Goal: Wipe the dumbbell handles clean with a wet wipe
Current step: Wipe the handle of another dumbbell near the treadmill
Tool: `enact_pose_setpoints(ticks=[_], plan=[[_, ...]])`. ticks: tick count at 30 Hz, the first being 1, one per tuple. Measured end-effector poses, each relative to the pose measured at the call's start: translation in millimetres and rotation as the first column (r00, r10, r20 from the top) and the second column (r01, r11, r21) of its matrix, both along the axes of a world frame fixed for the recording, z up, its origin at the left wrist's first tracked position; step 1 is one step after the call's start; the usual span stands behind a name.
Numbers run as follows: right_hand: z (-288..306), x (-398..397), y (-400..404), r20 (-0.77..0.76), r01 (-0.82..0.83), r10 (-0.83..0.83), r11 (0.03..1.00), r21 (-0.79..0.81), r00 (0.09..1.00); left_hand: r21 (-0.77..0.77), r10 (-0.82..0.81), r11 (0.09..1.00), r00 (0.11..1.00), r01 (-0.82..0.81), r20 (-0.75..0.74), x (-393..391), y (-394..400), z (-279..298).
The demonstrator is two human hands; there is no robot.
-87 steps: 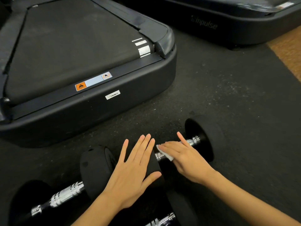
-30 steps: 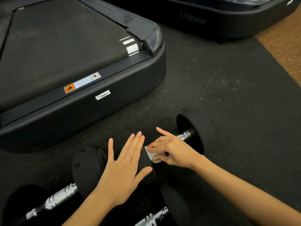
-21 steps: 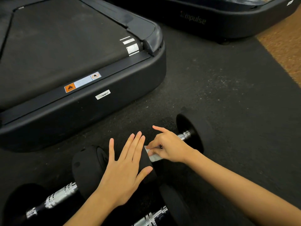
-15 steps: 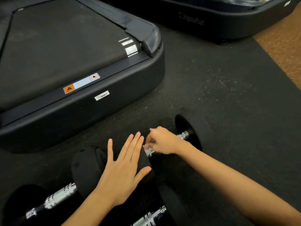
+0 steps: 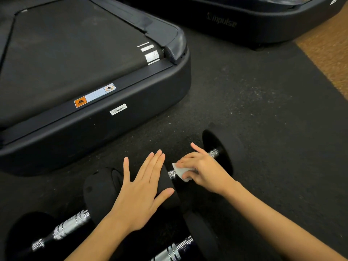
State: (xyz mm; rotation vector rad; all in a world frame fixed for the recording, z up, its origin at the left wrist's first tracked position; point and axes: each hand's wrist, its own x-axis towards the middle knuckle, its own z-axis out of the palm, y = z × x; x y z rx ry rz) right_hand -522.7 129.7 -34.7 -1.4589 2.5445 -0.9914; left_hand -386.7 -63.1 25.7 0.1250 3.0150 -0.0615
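A black dumbbell (image 5: 223, 149) lies on the dark floor mat with its chrome handle (image 5: 213, 153) mostly under my right hand (image 5: 205, 170). That hand presses a folded white wet wipe (image 5: 181, 172) onto the handle near its left end, index finger stretched out. My left hand (image 5: 143, 187) lies flat, fingers spread, on the dumbbell's left black weight (image 5: 169, 193). A second dumbbell (image 5: 69, 223) with a ribbed chrome handle lies at lower left. Part of a third chrome handle (image 5: 173, 249) shows at the bottom edge.
A black treadmill deck (image 5: 84, 76) with a warning sticker fills the upper left, close behind the dumbbells. Another black machine base (image 5: 244, 21) stands at the top. Brown carpet (image 5: 329, 51) borders the mat at the right.
My right hand has turned back over the handle, so the white wipe shows again under its fingers, and the index finger has straightened. My left hand has stayed flat on the weight.
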Motion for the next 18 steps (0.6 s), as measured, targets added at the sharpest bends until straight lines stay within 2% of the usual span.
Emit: enact_pose_setpoints(ticks=[6,9,14,18], plan=[[4,3,-24,-0.079,-0.146,0.156,0.982,0.124,0.985,-0.029,-0.01,1.0,1.0,0.01,-0.017,1,1,-3],[4,-1,-28,0.007,-0.111,0.111,0.982,0.153,0.994,-0.054,-0.016,0.998,1.0,0.015,-0.023,1,3,-4],[10,-7,-33,0.146,-0.047,0.03,0.992,0.113,0.989,-0.072,-0.011,0.997,1.0,0.009,-0.024,2,4,-3],[11,-8,-43,0.162,0.063,-0.084,0.989,0.133,0.983,-0.067,-0.017,0.998,1.0,0.015,-0.025,3,4,-4]])
